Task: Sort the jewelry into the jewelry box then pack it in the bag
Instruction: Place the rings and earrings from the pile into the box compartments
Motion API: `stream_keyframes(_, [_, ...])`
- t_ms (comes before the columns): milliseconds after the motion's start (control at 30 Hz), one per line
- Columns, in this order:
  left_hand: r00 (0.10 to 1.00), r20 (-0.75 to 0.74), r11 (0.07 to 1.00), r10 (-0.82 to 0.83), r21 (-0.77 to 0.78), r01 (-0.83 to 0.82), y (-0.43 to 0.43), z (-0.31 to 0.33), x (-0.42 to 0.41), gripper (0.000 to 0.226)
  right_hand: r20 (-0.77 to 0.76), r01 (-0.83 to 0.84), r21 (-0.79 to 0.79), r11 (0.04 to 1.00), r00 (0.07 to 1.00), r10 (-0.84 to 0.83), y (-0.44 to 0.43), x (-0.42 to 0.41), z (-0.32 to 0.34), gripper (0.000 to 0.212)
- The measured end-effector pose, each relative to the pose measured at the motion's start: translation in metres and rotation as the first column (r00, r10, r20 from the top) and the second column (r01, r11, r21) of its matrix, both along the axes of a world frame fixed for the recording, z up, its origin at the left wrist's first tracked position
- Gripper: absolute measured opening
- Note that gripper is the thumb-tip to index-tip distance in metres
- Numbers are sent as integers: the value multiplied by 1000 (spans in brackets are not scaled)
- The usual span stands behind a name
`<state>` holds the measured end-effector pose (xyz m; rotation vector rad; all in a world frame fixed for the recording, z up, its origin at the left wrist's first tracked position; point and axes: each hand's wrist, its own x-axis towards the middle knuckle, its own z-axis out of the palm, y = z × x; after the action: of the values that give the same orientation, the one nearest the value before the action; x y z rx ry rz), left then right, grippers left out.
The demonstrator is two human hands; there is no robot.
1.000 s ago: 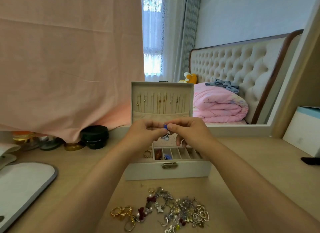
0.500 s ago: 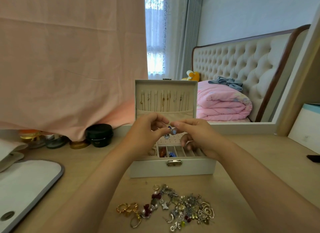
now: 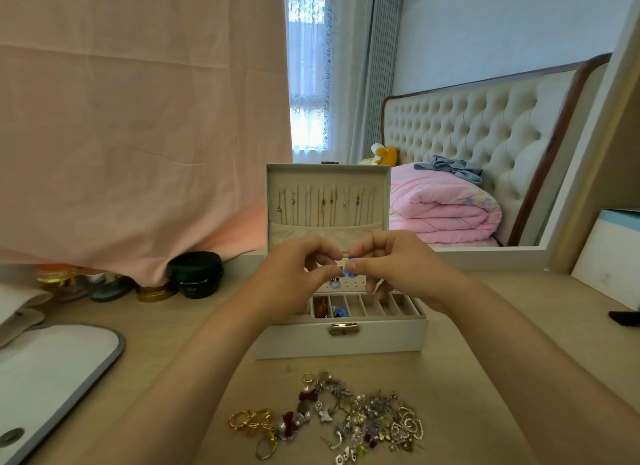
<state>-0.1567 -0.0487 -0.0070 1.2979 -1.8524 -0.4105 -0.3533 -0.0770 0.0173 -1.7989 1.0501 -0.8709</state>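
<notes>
Bedroom wooden dressing table (image 3: 485, 360): open cream hinged jewelry box (image 3: 346, 343), few slots filled; left hand (image 3: 298, 270) and right hand (image 3: 391, 263) both pinching small blue jewelry piece (image 3: 348, 273) above it; tangled mixed jewelry pile (image 3: 346, 419) unsorted; packing outstanding.

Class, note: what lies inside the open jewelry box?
Chains hang in the jewelry box lid; a reddish piece and a blue piece sit in front slots. The left hand and right hand, pinching an earring, cover most of the perforated panel.

Blue trinket (image 3: 348, 273) too small to identify (half hidden).
</notes>
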Motion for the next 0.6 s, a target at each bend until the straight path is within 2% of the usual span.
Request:
stream_keyframes(100, [998, 65, 998, 9, 64, -13, 1, 0, -3, 9, -74, 51, -181, 982, 995, -66, 0, 5, 0, 16])
stream_keyframes(167, [996, 89, 998, 29, 60, -34, 2, -1, -5, 7, -100, 21, -256, 966, 994, -49, 2, 8, -1, 16])
stream_keyframes(267, [999, 12, 999, 36, 36, -36, 3, -1, -4, 8, -91, -51, -249, 967, 995, 29, 3, 5, 2, 6])
stream_keyframes(367, [995, -95, 1000, 26, -2, -27, 3, 0, -4, 9, -52, -25, -202, 979, 999, 15, 1, 0, 3, 8])
stream_keyframes(467, [992, -123, 999, -1, -47, -5, 4, 2, -4, 13, -6, -20, -118, 993, 1000, 20, 1, 1, 0, 20])
stream_keyframes(600, [982, -185, 996, 47, -70, -61, 6, 2, -3, 12, -80, -72, -150, 986, 995, 60, 3, 0, 1, 17])
